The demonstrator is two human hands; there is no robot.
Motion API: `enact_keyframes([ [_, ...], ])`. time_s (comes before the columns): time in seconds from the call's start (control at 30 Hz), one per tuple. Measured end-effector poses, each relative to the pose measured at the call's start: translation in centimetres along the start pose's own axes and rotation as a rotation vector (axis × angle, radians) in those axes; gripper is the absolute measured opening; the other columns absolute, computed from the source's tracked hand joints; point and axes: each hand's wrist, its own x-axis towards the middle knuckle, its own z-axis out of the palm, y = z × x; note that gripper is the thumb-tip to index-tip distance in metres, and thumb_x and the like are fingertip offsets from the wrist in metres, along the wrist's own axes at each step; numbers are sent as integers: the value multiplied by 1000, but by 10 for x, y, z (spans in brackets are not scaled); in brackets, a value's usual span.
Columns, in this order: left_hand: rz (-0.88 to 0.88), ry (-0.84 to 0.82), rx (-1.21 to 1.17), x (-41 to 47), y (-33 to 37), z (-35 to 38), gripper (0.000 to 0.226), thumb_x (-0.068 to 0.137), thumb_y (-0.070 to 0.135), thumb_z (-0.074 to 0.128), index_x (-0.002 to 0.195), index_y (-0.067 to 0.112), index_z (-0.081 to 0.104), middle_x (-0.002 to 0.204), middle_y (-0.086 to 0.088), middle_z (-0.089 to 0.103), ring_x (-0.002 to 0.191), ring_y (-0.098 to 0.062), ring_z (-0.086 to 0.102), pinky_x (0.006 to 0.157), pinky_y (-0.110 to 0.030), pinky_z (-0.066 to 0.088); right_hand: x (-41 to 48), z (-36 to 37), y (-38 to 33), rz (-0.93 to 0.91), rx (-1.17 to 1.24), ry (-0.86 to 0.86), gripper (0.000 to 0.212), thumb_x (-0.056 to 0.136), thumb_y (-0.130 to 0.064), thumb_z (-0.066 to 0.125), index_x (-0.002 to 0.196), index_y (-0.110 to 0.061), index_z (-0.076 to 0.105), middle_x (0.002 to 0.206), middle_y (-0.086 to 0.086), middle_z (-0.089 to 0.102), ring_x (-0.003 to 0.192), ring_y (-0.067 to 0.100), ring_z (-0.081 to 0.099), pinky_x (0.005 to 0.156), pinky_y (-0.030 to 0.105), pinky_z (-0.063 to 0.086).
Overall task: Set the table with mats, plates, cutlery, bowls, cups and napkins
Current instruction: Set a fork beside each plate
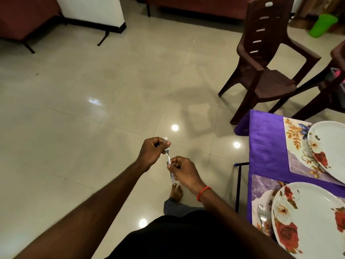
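Observation:
I hold a steel fork out over the floor, to the left of the table. My left hand is closed around its tine end, and my right hand pinches its handle. The table, under a purple cloth, fills the right edge. On it lie two floral mats, a far mat and a near mat. A white rose-patterned plate sits on each: a far plate and a near plate. Another fork rests on the near mat, left of the near plate.
A brown plastic chair stands on the tiled floor beyond the table's far corner, a second chair partly visible at right. A green bucket sits at the back right. Red-cushioned benches line the back. My bare foot is below my hands.

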Motion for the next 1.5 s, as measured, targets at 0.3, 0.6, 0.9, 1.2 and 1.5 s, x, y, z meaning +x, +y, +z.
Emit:
enact_keyframes([
  [0.3, -35, -77, 35, 136, 64, -4, 16, 89, 22, 77, 100, 11, 75, 87, -3, 75, 73, -13, 68, 57, -24, 44, 118, -45, -45, 2, 68, 20, 2, 89, -21, 70, 87, -22, 70, 85, 5, 72, 71, 17, 66, 71, 41, 60],
  [0.6, -17, -182, 81, 236, 104, 23, 15, 87, 19, 80, 99, 12, 75, 90, 0, 75, 75, -9, 70, 58, -22, 46, 190, -88, -69, 21, 140, 81, 7, 94, -18, 66, 89, -21, 70, 86, 0, 72, 80, 23, 69, 72, 37, 59],
  [0.9, -56, -325, 68, 357, 142, 55, 10, 83, 19, 82, 84, 12, 75, 83, -1, 76, 72, -10, 67, 64, -28, 45, 276, -136, -91, 84, 170, 202, 6, 95, -18, 66, 90, -21, 68, 85, 2, 70, 74, 11, 64, 64, 19, 50],
  [1.2, 4, -599, 187, 480, 212, 99, 38, 91, 35, 75, 92, -3, 70, 84, -2, 77, 72, -10, 66, 61, -25, 43, 368, -194, -138, 97, 251, 439, 7, 95, -15, 66, 90, -19, 68, 82, 3, 69, 73, 16, 66, 65, 24, 56],
  [1.5, 74, -889, 325, 536, 243, 179, 17, 87, 25, 79, 91, 10, 73, 78, 4, 73, 73, -6, 69, 61, -23, 45, 399, -254, -135, 211, 365, 639, 6, 97, -15, 65, 99, -15, 70, 86, 6, 69, 74, 16, 65, 66, 24, 57],
])
